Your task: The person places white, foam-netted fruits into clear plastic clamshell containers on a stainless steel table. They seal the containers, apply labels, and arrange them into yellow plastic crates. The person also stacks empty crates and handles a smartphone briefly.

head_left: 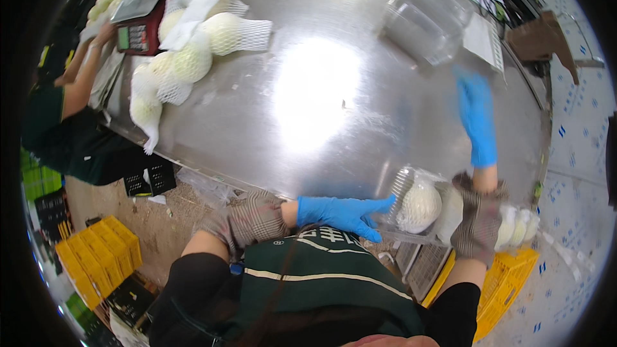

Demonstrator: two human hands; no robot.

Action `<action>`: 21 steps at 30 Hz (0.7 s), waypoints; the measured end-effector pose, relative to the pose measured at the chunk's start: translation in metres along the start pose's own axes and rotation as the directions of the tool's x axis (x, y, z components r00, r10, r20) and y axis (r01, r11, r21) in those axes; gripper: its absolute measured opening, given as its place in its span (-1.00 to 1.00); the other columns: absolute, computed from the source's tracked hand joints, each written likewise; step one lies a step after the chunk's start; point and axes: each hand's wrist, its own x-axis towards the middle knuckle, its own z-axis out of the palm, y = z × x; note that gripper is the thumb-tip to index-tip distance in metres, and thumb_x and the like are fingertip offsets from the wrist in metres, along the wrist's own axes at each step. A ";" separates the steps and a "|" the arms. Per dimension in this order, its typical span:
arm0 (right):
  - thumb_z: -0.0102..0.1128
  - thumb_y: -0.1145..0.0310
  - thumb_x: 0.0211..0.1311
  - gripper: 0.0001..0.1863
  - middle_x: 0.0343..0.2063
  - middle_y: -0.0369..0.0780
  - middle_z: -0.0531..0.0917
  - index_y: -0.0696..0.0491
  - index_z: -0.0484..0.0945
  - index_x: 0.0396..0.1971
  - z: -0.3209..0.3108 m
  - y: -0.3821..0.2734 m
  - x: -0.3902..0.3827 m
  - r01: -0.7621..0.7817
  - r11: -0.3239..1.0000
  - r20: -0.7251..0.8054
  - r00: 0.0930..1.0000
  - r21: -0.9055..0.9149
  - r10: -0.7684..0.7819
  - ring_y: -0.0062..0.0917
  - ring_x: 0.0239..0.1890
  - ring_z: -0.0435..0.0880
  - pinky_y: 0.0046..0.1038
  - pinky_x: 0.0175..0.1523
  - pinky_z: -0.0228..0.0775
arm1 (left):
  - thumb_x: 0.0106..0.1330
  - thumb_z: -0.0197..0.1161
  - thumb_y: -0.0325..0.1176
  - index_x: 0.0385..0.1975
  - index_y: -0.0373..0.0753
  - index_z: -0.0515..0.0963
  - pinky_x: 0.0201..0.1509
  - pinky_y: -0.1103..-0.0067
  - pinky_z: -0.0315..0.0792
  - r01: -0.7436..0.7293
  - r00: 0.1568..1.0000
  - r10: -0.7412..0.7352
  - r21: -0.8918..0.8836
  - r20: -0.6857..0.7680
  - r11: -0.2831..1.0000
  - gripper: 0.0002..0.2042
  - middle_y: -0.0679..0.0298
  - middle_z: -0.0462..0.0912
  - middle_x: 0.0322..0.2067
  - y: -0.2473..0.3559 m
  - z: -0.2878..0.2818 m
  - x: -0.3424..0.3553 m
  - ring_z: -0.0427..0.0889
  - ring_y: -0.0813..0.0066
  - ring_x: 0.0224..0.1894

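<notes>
Blue gloves cover both hands. At the table's near edge my left hand (pixel 340 214) has its fingers stretched and apart, their tips against the left side of a clear plastic clamshell box (pixel 393 217). Inside that box sits a pale round fruit (pixel 419 209) in a white foam net. My right arm reaches forward, and my right hand (pixel 476 119) is over the right part of the table, its fingers smeared by motion. Just beyond it lie clear plastic containers (pixel 427 22). Whether the right hand holds anything cannot be made out.
Several netted pale fruits (pixel 193 58) lie at the far left of the metal table (pixel 257 135), beside a red scale (pixel 138 35). A co-worker's arm (pixel 87 71) is there. Further netted fruits (pixel 517 226) sit right of my right sleeve. Yellow crates (pixel 99 260) stand below.
</notes>
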 end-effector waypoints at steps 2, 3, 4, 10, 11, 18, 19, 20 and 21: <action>0.06 0.42 0.15 -0.81 -0.43 -0.03 0.60 0.12 0.54 -0.25 0.026 -0.016 0.061 0.248 0.912 -0.143 0.941 -0.326 -0.307 -0.11 -0.30 0.58 -0.32 0.03 0.31 | 0.20 0.26 -0.08 0.34 -0.19 0.04 0.33 0.24 0.13 0.000 0.999 0.012 0.297 -0.037 0.955 -0.23 -0.08 0.06 0.31 0.009 -0.036 -0.010 0.16 0.03 0.31; 0.08 0.43 0.14 -0.85 -0.44 -0.03 0.59 0.13 0.52 -0.30 0.036 -0.005 0.070 0.214 0.932 -0.009 0.974 -0.293 -0.226 -0.10 -0.31 0.57 -0.29 -0.01 0.32 | 0.23 0.21 -0.05 0.30 -0.24 0.11 0.35 0.26 0.10 0.005 0.965 0.122 0.484 -0.231 0.875 -0.29 -0.12 0.15 0.27 0.012 -0.070 -0.027 0.17 0.00 0.30; 0.09 0.43 0.13 -0.88 -0.46 -0.03 0.59 0.14 0.50 -0.35 0.044 0.018 0.072 0.174 0.946 0.134 0.981 -0.274 -0.141 -0.09 -0.33 0.56 -0.26 -0.06 0.33 | 0.27 0.15 -0.09 0.26 -0.29 0.17 0.33 0.29 0.14 0.217 0.854 0.179 0.646 -0.489 0.731 -0.37 -0.13 0.21 0.23 0.014 -0.107 -0.037 0.22 -0.01 0.27; 0.31 0.37 0.00 -0.77 -0.56 -0.17 0.54 0.16 0.43 -0.51 0.041 0.040 0.103 -0.202 0.979 0.341 0.922 0.028 0.181 -0.42 -0.46 0.53 -0.37 -0.30 0.36 | -0.26 0.48 -0.19 0.34 0.08 0.03 0.15 0.16 0.29 0.883 0.365 0.472 0.459 -0.803 0.097 0.03 -0.04 0.33 0.06 0.069 -0.298 -0.175 0.40 -0.13 0.06; 0.35 0.35 -0.02 -0.74 -0.57 -0.20 0.53 0.16 0.44 -0.51 0.029 0.043 0.106 -0.299 0.954 0.351 0.897 0.031 0.269 -0.50 -0.47 0.51 -0.41 -0.33 0.36 | -0.28 0.49 -0.19 0.34 0.10 0.04 0.11 0.19 0.33 0.882 0.387 0.456 0.466 -0.801 0.070 0.04 -0.02 0.36 0.03 0.072 -0.301 -0.169 0.44 -0.11 0.00; 0.16 0.53 0.02 -0.93 -0.47 -0.19 0.58 0.14 0.55 -0.44 0.026 -0.093 0.080 0.214 0.976 0.048 0.975 0.043 -0.216 -0.34 -0.42 0.55 -0.38 -0.25 0.36 | -0.21 0.47 -0.16 0.33 0.02 0.06 0.06 0.31 0.43 0.629 0.395 0.548 0.652 -0.738 0.424 -0.01 -0.03 0.40 0.03 0.075 -0.297 -0.179 0.52 0.05 -0.02; 0.10 0.55 -0.07 -0.82 -0.49 -0.15 0.56 0.09 0.56 -0.38 0.033 -0.115 0.065 0.259 0.966 0.016 0.966 0.020 -0.260 -0.23 -0.41 0.53 -0.29 -0.28 0.32 | -0.17 0.44 -0.12 0.33 -0.04 0.06 0.10 0.30 0.42 0.374 0.363 0.579 0.683 -0.730 0.627 -0.04 -0.04 0.38 0.07 0.081 -0.284 -0.173 0.50 0.06 0.03; 0.11 0.55 0.01 -0.73 -0.30 -0.12 0.60 0.10 0.58 -0.22 0.045 -0.127 0.045 0.095 0.995 0.249 0.964 0.004 -0.093 -0.23 -0.23 0.54 -0.31 -0.08 0.34 | -0.12 0.42 -0.09 0.33 -0.10 0.06 0.14 0.29 0.41 0.078 0.327 0.590 0.644 -0.738 0.761 -0.05 -0.05 0.36 0.10 0.084 -0.266 -0.168 0.48 0.07 0.07; 0.11 0.51 0.03 -0.78 -0.39 -0.15 0.57 0.09 0.56 -0.26 0.059 -0.143 0.030 0.145 0.988 0.220 0.964 0.045 -0.151 -0.27 -0.27 0.52 -0.29 -0.08 0.30 | -0.05 0.35 -0.02 0.32 -0.16 0.05 0.19 0.27 0.37 -0.358 0.294 0.402 0.290 -0.867 0.888 -0.09 -0.06 0.32 0.14 0.086 -0.233 -0.164 0.42 0.06 0.13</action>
